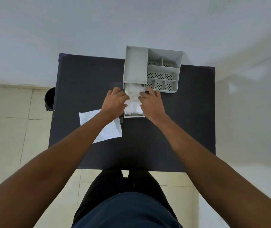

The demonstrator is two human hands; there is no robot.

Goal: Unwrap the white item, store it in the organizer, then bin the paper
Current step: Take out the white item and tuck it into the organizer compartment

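1. Nearest the camera: two bare forearms reaching forward over the dark matte table top [164, 137], person standing square to its near edge, so both hands meet at the pulled-out drawer.
2. Left hand [115, 102] and right hand [151, 104] flank the crumpled white soft item [134, 99], fingers spread and pressing down on it, not clamped around it. Looks like tamping it in so the drawer can shut (my read).
3. White item sits inside the open light-grey drawer [134, 115], which sticks out of the base of the grey plastic desk organizer with perforated compartments [161, 69]. Storing step nearly done; drawer not yet closed.
4. Flat white wrapping paper sheet [110, 130] lies on the table just left of the drawer, partly under the left forearm, parked clear of the work.
5. Dark round bin [49, 99] sits on the floor off the table's left edge, on the paper's side. Binning not yet done.
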